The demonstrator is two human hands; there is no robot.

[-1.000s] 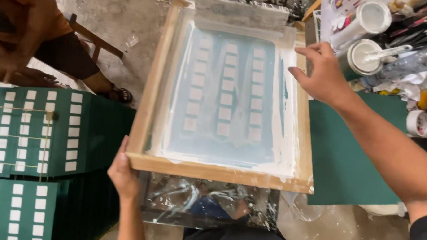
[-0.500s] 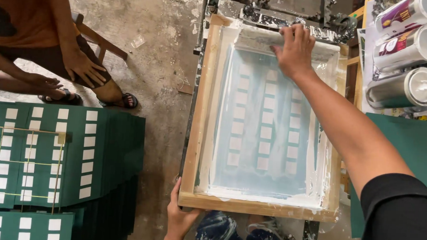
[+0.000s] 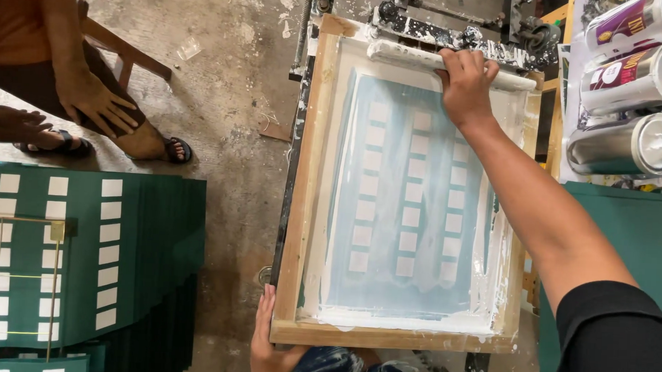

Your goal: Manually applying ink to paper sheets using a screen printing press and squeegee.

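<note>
Gripping the squeegee (image 3: 453, 60) with closed right hand (image 3: 466, 84), left hand (image 3: 267, 338) clasping the wooden screen frame (image 3: 301, 207), a steady, even pull toward the body seems next.

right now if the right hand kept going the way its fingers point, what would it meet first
The right hand grips the squeegee at the screen's far end, fingers pointing away from the person. Straight on, it would probably first meet the paint-spattered metal hinge clamps just beyond the wooden frame; depth there is unclear.
</note>
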